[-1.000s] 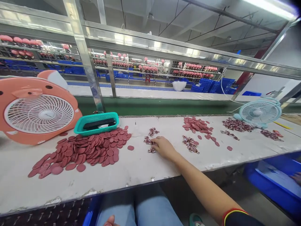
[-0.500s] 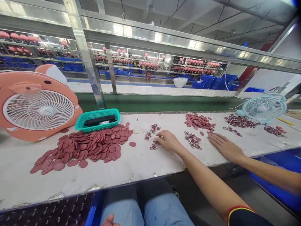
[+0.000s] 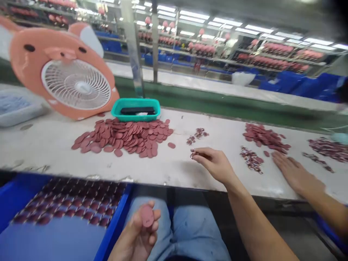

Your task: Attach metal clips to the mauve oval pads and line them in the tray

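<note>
My left hand is over my lap, its fingers closed on a flat reddish oval disc with small holes near its lower edge. Above the white table, my right hand pinches a small dark and shiny piece between thumb and fingertips. Just beyond it lie small clusters of similar pieces. A large heap of reddish discs spreads to the left, with one loose disc beside it.
An orange animal-shaped fan stands at the left, beside a green basket. Below the table edge is a blue bin with rows of discs. At right, another person's hand rests near more piles.
The view has turned left and down. My left hand with the disc has come fully into view. My right hand has lifted from the small pieces, one now between its fingertips.
</note>
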`<state>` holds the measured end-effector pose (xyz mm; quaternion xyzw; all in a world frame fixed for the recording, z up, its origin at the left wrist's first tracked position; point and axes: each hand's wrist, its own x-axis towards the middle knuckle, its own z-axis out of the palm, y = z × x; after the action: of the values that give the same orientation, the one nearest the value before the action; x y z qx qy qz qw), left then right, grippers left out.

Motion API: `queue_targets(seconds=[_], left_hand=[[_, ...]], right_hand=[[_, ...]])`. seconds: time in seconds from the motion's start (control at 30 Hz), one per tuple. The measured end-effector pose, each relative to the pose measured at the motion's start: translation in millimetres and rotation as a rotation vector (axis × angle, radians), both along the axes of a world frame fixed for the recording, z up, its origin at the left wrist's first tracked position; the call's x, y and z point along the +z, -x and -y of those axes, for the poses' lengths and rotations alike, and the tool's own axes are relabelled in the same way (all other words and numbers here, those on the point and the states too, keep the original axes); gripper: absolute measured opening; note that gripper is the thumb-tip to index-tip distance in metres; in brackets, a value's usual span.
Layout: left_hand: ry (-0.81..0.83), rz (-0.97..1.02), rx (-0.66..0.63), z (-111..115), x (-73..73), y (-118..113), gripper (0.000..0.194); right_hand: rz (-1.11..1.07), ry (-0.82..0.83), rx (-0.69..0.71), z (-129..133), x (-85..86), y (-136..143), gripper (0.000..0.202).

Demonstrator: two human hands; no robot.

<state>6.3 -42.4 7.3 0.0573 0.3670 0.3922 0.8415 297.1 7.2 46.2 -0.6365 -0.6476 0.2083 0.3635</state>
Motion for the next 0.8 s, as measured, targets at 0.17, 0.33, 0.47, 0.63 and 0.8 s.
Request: queue_targets(seconds=[0.17,0.33,0.47,0.63,0.8], left_hand=[[-0.046,0.020,-0.083,4,17.3,-3,0.041],[-0.111,-0.005,-0.164,6,24.4,-3,0.038],[-0.120,-0.048,-0.168,5,24.7,-3,0.041],[-0.101,-0.074,-0.176,6,23.2,-3,0.040],[-0.095,-0.067,-0.187,8,23.6,-4,0.039]], right_hand=[[-0.454,0.096,0.333,44,14.1,70,0.020],[-0.463,0.051,0.394,55,23.3,94,0.019],[-0.428,0.077,0.456,54,22.0,95,0.022],[-0.356,0.043,0.465,56,23.0,95,0.024],[-0.299,0.025,0.511,56,27.8,95,0.023]])
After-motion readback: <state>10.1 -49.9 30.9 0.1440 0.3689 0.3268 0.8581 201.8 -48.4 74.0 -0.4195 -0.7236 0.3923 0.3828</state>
